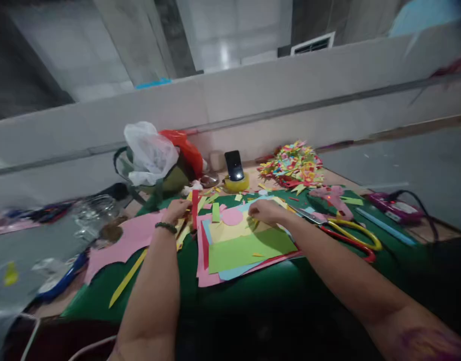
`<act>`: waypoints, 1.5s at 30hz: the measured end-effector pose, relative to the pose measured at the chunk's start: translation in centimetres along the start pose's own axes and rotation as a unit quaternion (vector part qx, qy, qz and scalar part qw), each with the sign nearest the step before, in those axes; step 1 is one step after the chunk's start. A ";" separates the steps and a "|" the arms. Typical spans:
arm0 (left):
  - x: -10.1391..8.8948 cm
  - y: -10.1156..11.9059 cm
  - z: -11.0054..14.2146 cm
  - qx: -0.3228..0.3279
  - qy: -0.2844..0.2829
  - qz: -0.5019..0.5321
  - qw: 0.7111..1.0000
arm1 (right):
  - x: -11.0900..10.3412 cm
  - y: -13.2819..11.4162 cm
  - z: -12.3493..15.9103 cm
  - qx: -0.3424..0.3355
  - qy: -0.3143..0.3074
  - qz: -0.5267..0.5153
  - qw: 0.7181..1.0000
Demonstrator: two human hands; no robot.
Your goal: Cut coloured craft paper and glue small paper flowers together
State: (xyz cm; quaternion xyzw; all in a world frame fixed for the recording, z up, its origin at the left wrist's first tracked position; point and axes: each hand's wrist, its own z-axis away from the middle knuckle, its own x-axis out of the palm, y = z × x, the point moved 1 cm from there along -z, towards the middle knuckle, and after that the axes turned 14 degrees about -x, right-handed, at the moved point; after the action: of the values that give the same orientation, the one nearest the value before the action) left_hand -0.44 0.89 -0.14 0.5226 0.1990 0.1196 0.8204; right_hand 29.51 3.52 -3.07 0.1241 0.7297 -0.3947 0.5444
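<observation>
My left hand (178,210) is closed at the fingertips on a narrow red paper strip (195,210), left of a stack of coloured paper. My right hand (268,210) hovers low over the stack with its fingers pinched downward; whatever they hold is too small to make out. The top sheets are light green paper (249,250) and pale yellow paper (226,234), with pink, red and blue sheets below. A pink paper circle (232,216) and a small green rectangle (215,212) lie on the stack between my hands.
Right of the stack lie scissors (351,235) with red and yellow handles, a pink glue gun (333,198) and a purple box (390,207) with a cable. Behind are a phone (234,165) propped on yellow tape (236,184), a paper-scrap pile (296,163) and bags (151,155). Pink cut paper (129,238) lies left.
</observation>
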 end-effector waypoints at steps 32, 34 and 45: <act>8.8 -0.4 6.9 0.129 -0.305 0.118 0.936 | -0.6 -3.8 0.1 -0.149 0.317 -0.312 0.883; 8.6 -0.6 7.5 0.111 -0.366 0.029 0.923 | -1.1 -3.7 0.2 -0.148 0.355 -0.303 0.872; 8.9 -1.0 8.4 0.063 -0.418 -0.088 0.902 | -1.3 -1.9 -0.1 -0.097 0.388 -0.367 0.840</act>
State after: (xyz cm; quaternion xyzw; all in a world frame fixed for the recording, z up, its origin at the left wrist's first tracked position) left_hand 11.24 -2.73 0.34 0.5558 -0.1104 -0.1952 0.8005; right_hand 28.81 2.65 -1.05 -0.0628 0.9081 -0.4121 0.0411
